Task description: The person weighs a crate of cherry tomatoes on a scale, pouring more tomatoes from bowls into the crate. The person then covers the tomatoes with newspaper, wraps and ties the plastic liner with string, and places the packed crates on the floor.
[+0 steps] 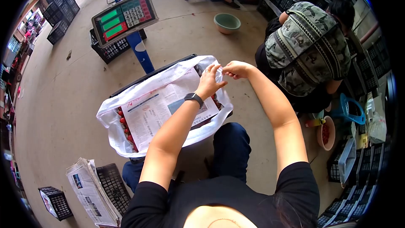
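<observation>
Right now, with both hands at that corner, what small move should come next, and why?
Probably fold the white liner inward at its far right corner. The left hand and right hand are already there, and newspaper covers most of the red fruit, yet the liner isn't folded over it.

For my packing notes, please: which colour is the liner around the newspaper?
The liner is white; it shows best in the head view.
</observation>
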